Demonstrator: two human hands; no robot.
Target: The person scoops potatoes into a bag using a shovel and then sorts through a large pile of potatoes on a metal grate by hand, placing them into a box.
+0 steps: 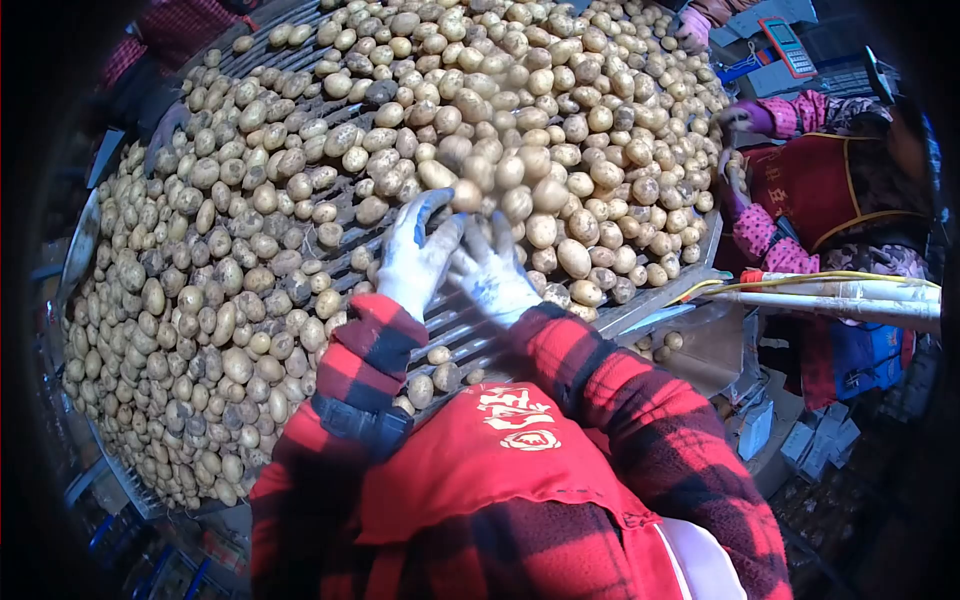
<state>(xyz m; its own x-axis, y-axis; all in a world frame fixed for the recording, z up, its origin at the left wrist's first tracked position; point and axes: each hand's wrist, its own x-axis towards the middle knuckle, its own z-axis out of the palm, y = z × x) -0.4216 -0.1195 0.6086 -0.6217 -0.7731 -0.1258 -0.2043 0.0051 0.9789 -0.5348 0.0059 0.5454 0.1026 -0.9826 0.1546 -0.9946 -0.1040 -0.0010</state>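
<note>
Here, left hand (415, 262) touches potatoes (466, 194); apron (470, 480) lettering (515, 422) unreadable.

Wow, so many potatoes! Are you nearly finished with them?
Not nearly. Done: only the roller strip by the body looks mostly bare. In hand: the gloved left hand and right hand spread open against the potatoes at the heap's edge. Left: potatoes cover nearly all the other rollers.
</note>
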